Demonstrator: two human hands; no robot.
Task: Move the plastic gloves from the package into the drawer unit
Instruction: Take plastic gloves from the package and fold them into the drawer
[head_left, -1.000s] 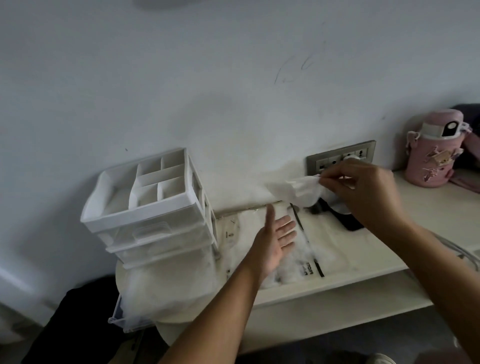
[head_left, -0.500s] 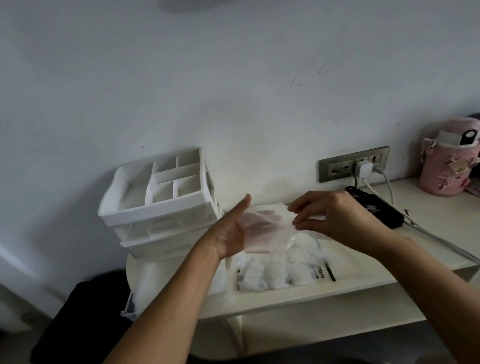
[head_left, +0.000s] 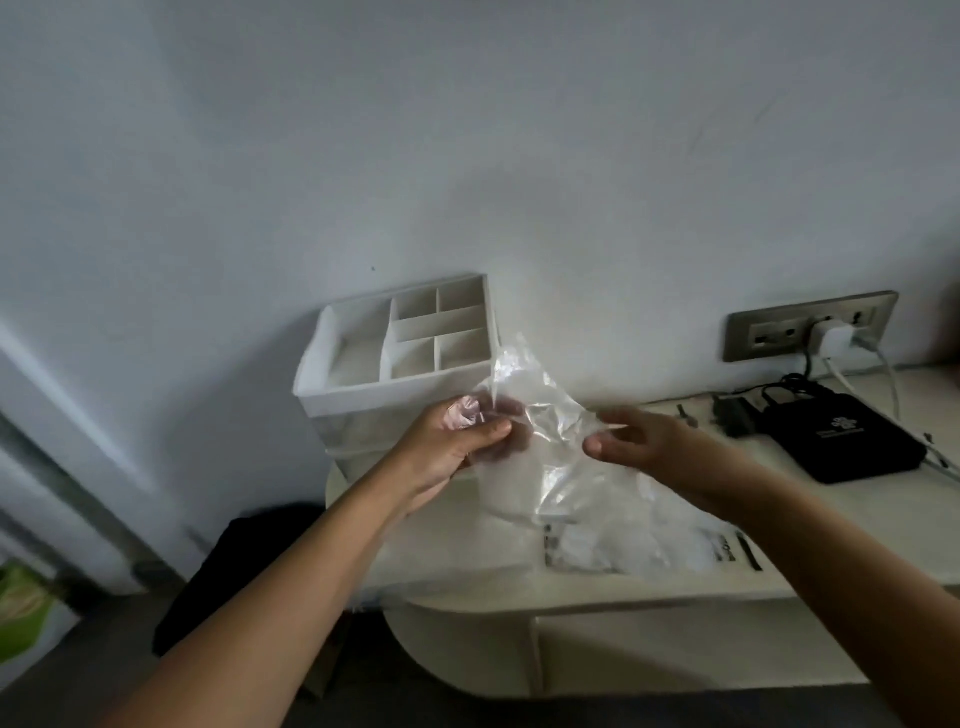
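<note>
Between the two sets of fingers hung a plastic glove (head_left: 540, 410); the left hand (head_left: 452, 447) pinched it, the right hand (head_left: 639, 441) had an unclear hold. It seemed best bunched small, then dropped into the drawer unit (head_left: 405, 343) behind the left fingers

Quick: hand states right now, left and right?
Left hand: closed, gripping the plastic glove.
Right hand: closed, pinching the same glove's far edge.

Both bare forearms reach forward. The left hand (head_left: 457, 447), just in front of the drawer unit (head_left: 395, 388), pinches the plastic glove (head_left: 550, 415) between thumb and curled fingers. The right hand (head_left: 644, 441), right of the unit, meets the glove's edge with loosely bent fingers; its grip is unclear.
</note>
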